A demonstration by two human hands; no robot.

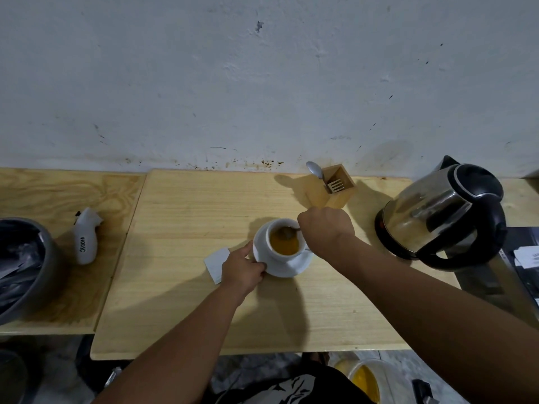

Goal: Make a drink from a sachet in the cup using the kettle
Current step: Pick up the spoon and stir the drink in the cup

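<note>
A white cup [275,252] of orange-brown drink stands on a white saucer [294,268] in the middle of the wooden table. My right hand [326,230] is closed on the handle of a spoon [287,232] whose bowl dips into the drink. My left hand [243,268] grips the saucer's left rim. A white sachet [215,262] lies flat on the table just left of that hand, partly hidden by it. The steel kettle [440,217] with black handle and lid sits on its base at the right.
A wooden holder [338,196] with a spoon and a fork stands behind the cup by the wall. On a second table to the left are a grey bin [29,266] and a white handheld device [87,236]. A bucket [367,380] sits on the floor.
</note>
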